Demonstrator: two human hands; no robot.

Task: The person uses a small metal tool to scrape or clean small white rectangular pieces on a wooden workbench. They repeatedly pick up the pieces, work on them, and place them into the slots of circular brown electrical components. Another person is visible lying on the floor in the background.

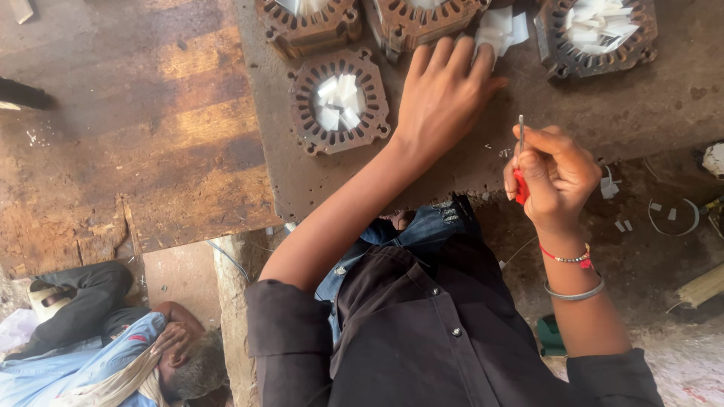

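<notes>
My left hand (445, 94) lies palm down on a dark metal plate (648, 105), its fingertips touching a small pile of white paper strips (501, 29). My right hand (554, 173) is closed around a thin tool with a red handle and a metal shaft (520, 154), held upright near the plate's front edge. A rusty ring-shaped slotted metal core (339, 102) filled with white strips lies just left of my left wrist. Three more such cores (596, 34) line the far edge of the plate.
The plate rests on a worn wooden bench (151, 136). Another person (113, 347) in a blue shirt lies on the ground at lower left, a hand over the head. White scraps and wire bits (671, 215) litter the dirt floor at right.
</notes>
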